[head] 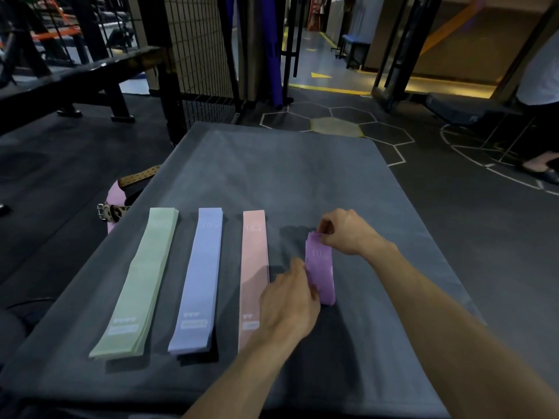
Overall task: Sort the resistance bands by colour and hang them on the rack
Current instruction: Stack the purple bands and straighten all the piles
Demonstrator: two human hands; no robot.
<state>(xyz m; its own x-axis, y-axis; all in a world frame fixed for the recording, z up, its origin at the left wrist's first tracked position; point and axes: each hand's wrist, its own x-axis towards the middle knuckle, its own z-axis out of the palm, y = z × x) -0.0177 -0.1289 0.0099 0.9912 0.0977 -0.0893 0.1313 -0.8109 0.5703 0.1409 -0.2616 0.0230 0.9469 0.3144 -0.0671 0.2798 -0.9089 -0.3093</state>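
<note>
— What lies around the work?

— A grey-covered counter (302,182) stands on a dark gym floor marked with hexagon outlines (335,122). Behind it rises a black wire-mesh partition (196,55); at left, a dark bench frame (90,83). Off the counter's left edge lie a studded tan belt (139,176), a leopard-print strap with a buckle (113,211) and a pink strip (116,195). At far right a second person's foot (541,169) shows. A blue box (355,48) sits down the corridor.

— How many bands, and where?

— Four colours, laid side by side on the counter: a green stack (142,282), a blue stack (199,276), a pink band (254,261) and one purple band (322,267) at the right. How many lie in each stack cannot be counted.

— And the hands?

— The right hand (348,234) pinches the purple band's far end; the left hand (290,303) grips its near part, fingers curled against its left edge, and covers the pink band's lower end.
</note>
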